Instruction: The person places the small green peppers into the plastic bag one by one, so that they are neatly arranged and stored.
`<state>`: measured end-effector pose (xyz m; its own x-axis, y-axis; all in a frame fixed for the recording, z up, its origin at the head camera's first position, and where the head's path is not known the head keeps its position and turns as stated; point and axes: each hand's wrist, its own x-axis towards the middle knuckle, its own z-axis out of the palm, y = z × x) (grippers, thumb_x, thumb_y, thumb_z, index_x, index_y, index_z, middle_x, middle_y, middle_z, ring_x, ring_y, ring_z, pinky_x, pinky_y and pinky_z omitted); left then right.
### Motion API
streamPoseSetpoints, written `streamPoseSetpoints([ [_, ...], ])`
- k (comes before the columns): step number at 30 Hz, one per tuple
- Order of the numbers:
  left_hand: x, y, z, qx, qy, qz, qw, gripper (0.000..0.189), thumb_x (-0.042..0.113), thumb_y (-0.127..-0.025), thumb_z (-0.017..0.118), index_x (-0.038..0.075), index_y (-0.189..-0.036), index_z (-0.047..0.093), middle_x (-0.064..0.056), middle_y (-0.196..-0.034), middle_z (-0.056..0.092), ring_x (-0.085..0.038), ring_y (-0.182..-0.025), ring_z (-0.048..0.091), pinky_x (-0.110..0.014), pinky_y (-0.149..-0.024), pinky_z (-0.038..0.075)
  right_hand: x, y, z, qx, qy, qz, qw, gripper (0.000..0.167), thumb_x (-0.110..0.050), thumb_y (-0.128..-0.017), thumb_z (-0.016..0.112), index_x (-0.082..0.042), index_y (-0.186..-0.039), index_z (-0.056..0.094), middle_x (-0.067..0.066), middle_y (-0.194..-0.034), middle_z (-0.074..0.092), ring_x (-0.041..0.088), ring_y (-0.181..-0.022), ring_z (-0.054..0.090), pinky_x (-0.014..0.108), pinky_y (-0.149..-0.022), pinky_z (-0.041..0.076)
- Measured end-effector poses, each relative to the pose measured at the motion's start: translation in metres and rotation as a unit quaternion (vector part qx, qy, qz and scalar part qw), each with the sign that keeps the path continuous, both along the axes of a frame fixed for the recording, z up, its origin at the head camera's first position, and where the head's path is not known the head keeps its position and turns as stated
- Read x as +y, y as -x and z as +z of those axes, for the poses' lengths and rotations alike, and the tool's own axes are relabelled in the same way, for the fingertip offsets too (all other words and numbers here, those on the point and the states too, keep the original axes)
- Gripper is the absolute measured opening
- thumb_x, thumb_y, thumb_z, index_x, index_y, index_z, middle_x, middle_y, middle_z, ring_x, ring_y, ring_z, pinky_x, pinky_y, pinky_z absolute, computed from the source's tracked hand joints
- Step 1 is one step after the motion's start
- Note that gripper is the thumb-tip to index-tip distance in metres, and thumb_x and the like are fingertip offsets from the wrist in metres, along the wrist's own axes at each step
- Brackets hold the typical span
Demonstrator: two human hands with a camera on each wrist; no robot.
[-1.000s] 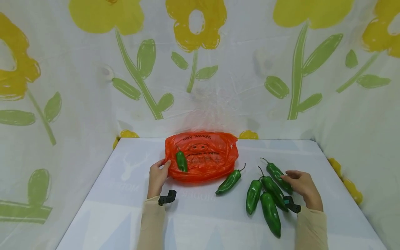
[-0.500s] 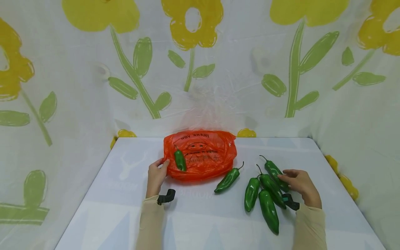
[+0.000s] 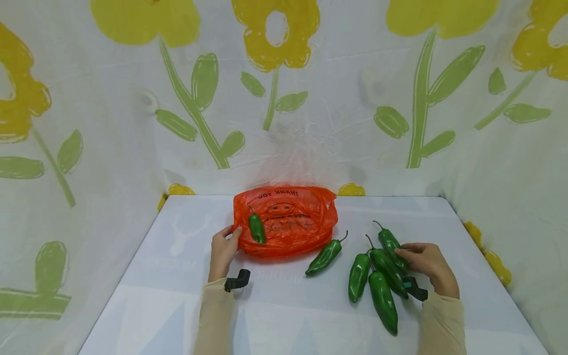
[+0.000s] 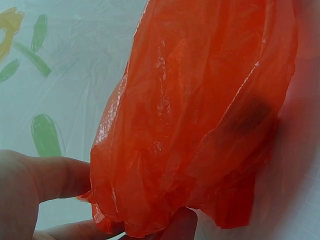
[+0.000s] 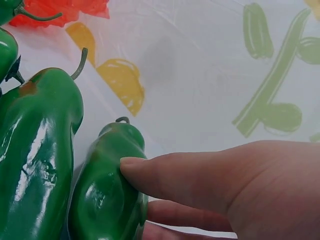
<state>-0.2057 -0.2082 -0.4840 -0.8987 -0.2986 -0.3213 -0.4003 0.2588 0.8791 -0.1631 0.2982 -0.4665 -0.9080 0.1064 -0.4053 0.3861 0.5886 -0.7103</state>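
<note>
My left hand pinches the left edge of the opening of a red plastic bag; its thumb and fingers meet the crumpled film in the left wrist view. A green chili pepper lies at the bag's mouth. My right hand grips the rightmost green chili pepper, thumb on top and fingers along its far side. The right wrist view shows that pepper beside a larger one. Fingertips under the held pepper are hidden.
Several more green chili peppers lie bunched left of my right hand. Another pepper rests by the bag's lower right corner. A flower-printed curtain encloses the back and sides of the white table.
My right thumb and fingers have closed on the rightmost pepper, which has turned slightly more upright in the head view. The left hand and bag stay put; the head view shifted slightly.
</note>
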Motion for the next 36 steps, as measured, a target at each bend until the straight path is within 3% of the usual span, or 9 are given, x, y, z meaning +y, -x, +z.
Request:
streamPoseSetpoints([
  [7,0.001,0.001,0.0,0.004,-0.008,-0.002,1.0,0.06,0.037,-0.106,0.051,0.003,-0.155,0.044,-0.02,-0.155,0.05,-0.033,-0.125,0.062,-0.047,-0.108,0.054,0.0,-0.002,0.002,0.007,0.012,-0.005,0.9999,0.077,-0.046,-0.101,0.063,0.015,-0.145,0.047,0.037,-0.146,0.051,0.024,-0.112,0.068,0.04,-0.092,0.062],
  [16,0.003,0.002,0.002,0.012,-0.009,0.002,0.9999,0.06,0.036,-0.106,0.054,0.001,-0.154,0.046,-0.021,-0.154,0.051,-0.034,-0.121,0.063,-0.044,-0.103,0.058,-0.001,-0.004,0.007,0.015,0.02,-0.014,0.9996,0.079,-0.049,-0.101,0.062,0.014,-0.146,0.046,0.036,-0.15,0.048,0.016,-0.107,0.069,0.037,-0.091,0.062],
  [36,-0.001,-0.001,0.0,0.01,-0.003,0.004,0.9999,0.061,0.038,-0.106,0.053,0.002,-0.154,0.045,-0.021,-0.155,0.05,-0.035,-0.124,0.062,-0.046,-0.105,0.056,-0.021,-0.003,0.025,0.041,0.034,-0.011,0.9985,0.078,-0.05,-0.102,0.059,0.011,-0.148,0.045,0.033,-0.152,0.047,0.013,-0.107,0.066,0.039,-0.093,0.063],
])
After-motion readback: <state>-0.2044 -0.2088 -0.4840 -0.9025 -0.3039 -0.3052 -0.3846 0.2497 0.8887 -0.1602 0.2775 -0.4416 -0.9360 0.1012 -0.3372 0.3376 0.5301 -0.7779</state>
